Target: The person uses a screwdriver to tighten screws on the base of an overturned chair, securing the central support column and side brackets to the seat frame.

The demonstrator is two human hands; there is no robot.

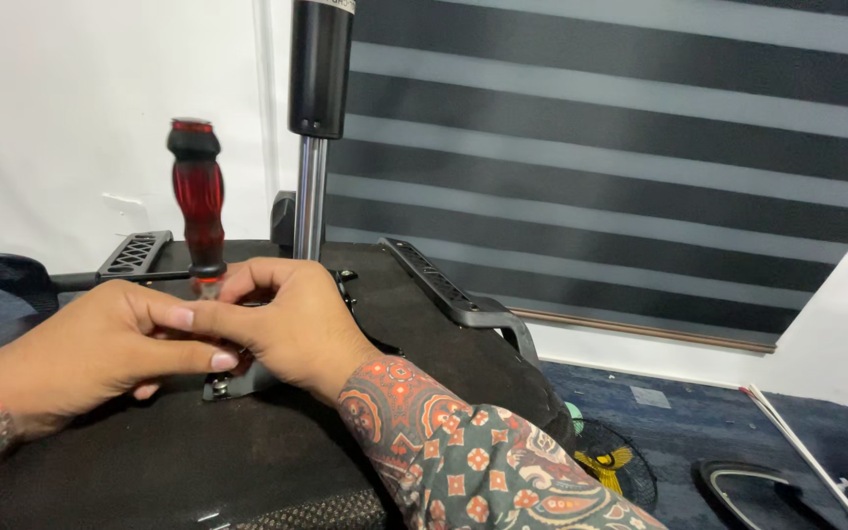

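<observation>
Pinched between both hands' fingertips, left hand [90, 353] and right hand [291, 324], the upright red screwdriver [198, 201] should be kept vertical on the chair underside [247, 461].

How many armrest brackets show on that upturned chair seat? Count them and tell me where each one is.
2. One armrest bracket lies at the seat's far left edge, behind the left hand. The other runs along the right edge, past the right hand. The hands may hide more.
</observation>
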